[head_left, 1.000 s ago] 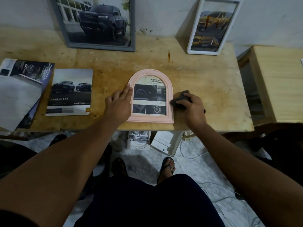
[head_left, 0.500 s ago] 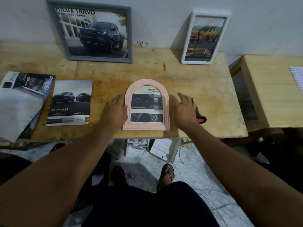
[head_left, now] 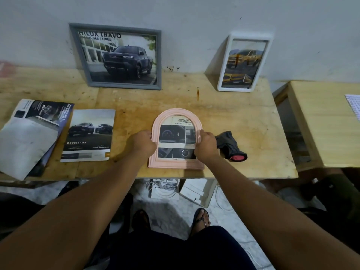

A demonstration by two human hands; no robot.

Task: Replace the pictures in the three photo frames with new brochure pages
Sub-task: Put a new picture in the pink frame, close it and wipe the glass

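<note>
Where both hands had lain flat beside it half a second earlier, the left hand [head_left: 143, 145] and right hand [head_left: 207, 147] gripped the sides of the pink arched frame [head_left: 176, 112], fingers [head_left: 201, 132] curled round its edges; the grey cloth [head_left: 229, 145] lay uncovered just right of the right hand. The frame sat near the front edge of the wooden bench [head_left: 243, 117]; a grey frame [head_left: 116, 56] and a white frame [head_left: 243, 62] leaned on the wall [head_left: 194, 16] behind. Whether its lower edge touched the bench could not be told.

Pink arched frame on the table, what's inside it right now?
Inside the pink arched frame sits a brochure page headed ADVANCE, with dashboard photos. The right hand covers its right edge and the left hand grips the frame's left side; the frame's back is hidden.
</note>
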